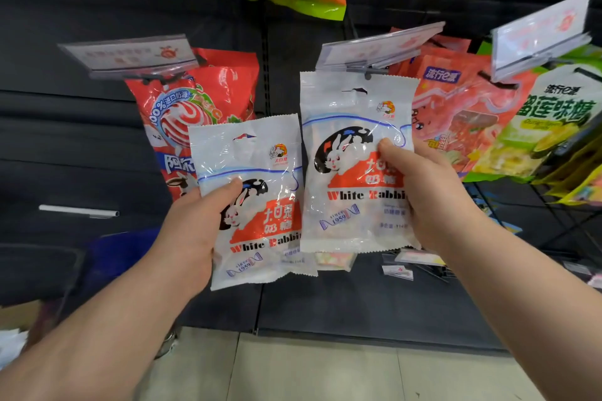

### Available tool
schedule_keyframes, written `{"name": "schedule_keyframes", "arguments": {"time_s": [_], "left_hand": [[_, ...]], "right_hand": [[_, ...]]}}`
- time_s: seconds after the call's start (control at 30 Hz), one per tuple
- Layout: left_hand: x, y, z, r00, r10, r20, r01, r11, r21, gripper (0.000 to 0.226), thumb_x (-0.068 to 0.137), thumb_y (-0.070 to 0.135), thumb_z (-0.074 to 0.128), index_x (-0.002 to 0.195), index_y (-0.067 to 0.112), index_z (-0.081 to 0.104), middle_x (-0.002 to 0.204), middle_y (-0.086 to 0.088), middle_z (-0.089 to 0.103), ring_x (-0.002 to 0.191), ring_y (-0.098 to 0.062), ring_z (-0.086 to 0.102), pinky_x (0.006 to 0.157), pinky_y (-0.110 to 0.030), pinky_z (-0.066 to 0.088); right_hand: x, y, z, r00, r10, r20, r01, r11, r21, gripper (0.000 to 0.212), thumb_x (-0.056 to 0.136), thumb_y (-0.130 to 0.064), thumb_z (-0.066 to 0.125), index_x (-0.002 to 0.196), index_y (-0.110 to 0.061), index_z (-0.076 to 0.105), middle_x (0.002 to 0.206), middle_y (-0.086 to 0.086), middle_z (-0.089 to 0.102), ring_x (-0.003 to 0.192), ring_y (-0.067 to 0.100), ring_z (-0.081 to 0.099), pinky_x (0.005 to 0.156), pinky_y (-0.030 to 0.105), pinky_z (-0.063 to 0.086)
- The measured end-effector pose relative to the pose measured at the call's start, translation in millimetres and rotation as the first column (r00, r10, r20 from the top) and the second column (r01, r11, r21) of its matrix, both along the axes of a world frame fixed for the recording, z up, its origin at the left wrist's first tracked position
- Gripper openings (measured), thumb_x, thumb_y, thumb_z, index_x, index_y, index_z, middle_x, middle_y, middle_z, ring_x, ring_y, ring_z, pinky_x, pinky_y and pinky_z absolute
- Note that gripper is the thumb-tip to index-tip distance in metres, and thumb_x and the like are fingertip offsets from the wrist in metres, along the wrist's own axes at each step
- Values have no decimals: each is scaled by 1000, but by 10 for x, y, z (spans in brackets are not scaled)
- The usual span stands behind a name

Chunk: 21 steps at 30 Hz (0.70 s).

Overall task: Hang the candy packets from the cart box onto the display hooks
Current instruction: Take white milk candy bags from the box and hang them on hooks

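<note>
White glossy film wraps both candy packets in the head view. The left hand [192, 234] grips the left packet [250, 202] by its side edge, thumb on the front. The right hand [423, 192] pinches the right packet [355, 159] the same way and holds it up at the display. Its hang hole [355, 90] sits just below the tip of the hook [368, 75], apparently not yet threaded.

The packets look light, soft and slippery, with loose sweets inside. A hold near the stiffer sealed top would probably steady the hole better.

Both packets read "White Rabbit", "since 1959" and 大白兔奶糖. The red packets [195, 101] on the hook to the left show "100%进口奶源". A green packet [553, 117] to the right reads 榴莲味糖. The writing on the price tag [378, 45] above the hook is blurred.
</note>
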State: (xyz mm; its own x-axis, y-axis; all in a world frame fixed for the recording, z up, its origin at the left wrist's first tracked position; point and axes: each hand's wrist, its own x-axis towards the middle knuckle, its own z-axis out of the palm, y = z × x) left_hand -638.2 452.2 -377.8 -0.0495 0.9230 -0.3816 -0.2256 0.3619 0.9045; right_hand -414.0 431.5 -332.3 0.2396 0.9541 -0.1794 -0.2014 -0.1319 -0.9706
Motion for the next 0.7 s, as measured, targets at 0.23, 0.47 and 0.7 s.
{"name": "schedule_keyframes", "arguments": {"time_s": [0.23, 0.47, 0.7], "left_hand": [[-56, -3, -15, 1000, -11, -11, 11, 1000, 1, 20, 89, 27, 64, 108, 23, 68, 89, -3, 77, 79, -24, 74, 67, -42, 56], [-82, -52, -35, 1000, -29, -8, 29, 1000, -4, 17, 90, 27, 63, 106, 23, 68, 87, -2, 77, 72, -20, 75, 60, -37, 55], [-96, -78, -37, 999, -42, 9, 43, 999, -8, 13, 91, 26, 62, 102, 23, 68, 83, -2, 77, 67, -19, 74, 54, -33, 55]], "right_hand": [[9, 0, 62, 999, -15, -45, 14, 1000, -5, 5, 93, -18, 57, 95, -19, 61, 60, -3, 71, 52, 13, 68, 49, 33, 58], [-12, 50, 167, 999, -6, -45, 4, 999, -44, 9, 91, -17, 57, 88, -23, 62, 59, -3, 69, 51, 13, 67, 53, 32, 59], [-4, 94, 182, 998, -60, -25, 57, 991, -123, 6, 90, -20, 60, 85, -19, 58, 51, -4, 66, 44, 14, 65, 51, 34, 58]]}}
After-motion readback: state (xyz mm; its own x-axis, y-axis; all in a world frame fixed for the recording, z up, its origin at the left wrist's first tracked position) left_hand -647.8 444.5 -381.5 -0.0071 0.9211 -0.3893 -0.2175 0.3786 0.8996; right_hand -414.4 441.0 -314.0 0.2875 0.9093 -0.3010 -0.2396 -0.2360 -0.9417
